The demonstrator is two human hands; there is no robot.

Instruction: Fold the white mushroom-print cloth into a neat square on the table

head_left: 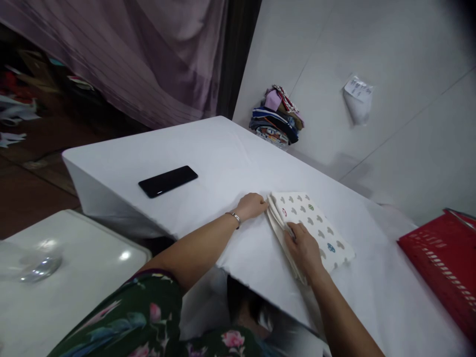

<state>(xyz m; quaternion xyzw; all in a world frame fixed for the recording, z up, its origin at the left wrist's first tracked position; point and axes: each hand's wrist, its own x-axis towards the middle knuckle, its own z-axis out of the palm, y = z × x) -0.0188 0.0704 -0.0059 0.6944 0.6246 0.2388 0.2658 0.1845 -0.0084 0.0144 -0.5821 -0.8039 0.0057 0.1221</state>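
Note:
A folded white cloth (316,223) with grey, red, green and blue printed shapes lies on the white-covered table (223,153). My left hand (253,205), with a bracelet at the wrist, has its fingers pinched on the cloth's upper left corner. Along the near folded edge, my right hand (304,246) grips the cloth, its fingers wrapped over the layers. Part of the near edge is hidden under that hand. Left of my left hand, a black phone (168,181) lies flat on the table, apart from the cloth.
Folded clothes (275,118) are stacked at the back by the wall. A red basket (441,263) stands at the right. At the lower left, a white surface (96,277) holds a clear plastic object (40,265). A purple curtain (159,54) hangs behind.

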